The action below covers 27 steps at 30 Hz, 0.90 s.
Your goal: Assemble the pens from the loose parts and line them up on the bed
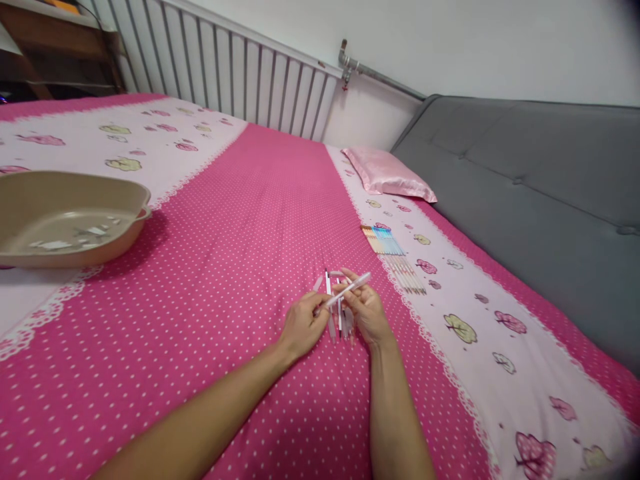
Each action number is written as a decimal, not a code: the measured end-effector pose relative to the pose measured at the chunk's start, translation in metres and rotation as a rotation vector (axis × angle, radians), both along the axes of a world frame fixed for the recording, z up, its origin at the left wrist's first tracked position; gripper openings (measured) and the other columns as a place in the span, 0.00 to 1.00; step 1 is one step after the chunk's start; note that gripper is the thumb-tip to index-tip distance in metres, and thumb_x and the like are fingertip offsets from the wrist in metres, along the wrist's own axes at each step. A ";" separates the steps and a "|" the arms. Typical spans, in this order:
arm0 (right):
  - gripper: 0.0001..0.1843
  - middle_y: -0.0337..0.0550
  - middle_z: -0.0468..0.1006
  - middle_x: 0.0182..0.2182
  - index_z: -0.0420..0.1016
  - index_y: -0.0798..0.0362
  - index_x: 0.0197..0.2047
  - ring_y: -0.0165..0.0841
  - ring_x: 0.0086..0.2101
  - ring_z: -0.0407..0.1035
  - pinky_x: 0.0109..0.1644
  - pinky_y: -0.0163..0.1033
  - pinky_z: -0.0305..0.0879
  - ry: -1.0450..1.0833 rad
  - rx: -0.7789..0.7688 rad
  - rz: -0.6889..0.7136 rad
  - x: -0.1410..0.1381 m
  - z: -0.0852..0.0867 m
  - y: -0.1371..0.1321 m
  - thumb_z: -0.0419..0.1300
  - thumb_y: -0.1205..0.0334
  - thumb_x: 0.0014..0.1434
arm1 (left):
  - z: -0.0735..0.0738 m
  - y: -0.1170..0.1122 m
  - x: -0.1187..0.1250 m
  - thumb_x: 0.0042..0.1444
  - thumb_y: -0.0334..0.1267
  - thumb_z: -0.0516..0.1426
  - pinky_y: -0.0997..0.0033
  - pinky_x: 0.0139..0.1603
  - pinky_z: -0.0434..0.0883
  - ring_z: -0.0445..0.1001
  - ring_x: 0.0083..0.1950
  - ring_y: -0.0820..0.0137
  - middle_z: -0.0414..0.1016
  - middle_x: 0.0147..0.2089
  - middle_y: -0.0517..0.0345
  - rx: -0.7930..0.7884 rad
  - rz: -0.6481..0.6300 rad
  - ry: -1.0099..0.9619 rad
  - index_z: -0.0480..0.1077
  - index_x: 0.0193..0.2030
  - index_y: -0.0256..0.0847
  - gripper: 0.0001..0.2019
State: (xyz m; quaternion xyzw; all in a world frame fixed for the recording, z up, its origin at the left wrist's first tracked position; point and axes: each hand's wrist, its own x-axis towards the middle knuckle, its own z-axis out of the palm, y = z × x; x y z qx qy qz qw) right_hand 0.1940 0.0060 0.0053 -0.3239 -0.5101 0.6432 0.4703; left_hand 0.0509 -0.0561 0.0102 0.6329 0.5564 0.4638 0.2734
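Note:
A pale whitish pen (354,285) is held slantwise between both hands above the bed. My left hand (301,325) is closed on its lower left end. My right hand (370,315) grips it nearer the upper right end, thumb and fingers pinched round the barrel. Below and between the hands lies a loose bunch of pens (342,327), some white with dark tips and some clear, partly hidden by the fingers. To the right, rows of pens (387,243) are laid side by side, with brown and blue ones at the far end and pale ones nearer.
A beige plastic basin (100,253) stands on the left, with small white and dark pieces inside. A pink pillow (387,173) lies far right against the grey padded headboard (530,153). The bed has a pink dotted sheet (225,287). A white radiator (240,67) runs along the wall.

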 end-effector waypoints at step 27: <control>0.19 0.32 0.71 0.21 0.70 0.54 0.27 0.24 0.22 0.64 0.28 0.31 0.62 -0.026 0.001 -0.208 -0.002 -0.004 0.005 0.72 0.57 0.34 | -0.006 -0.002 0.002 0.55 0.35 0.54 0.74 0.33 0.64 0.67 0.31 0.72 0.73 0.33 0.56 0.128 -0.043 0.049 0.73 0.45 0.38 0.13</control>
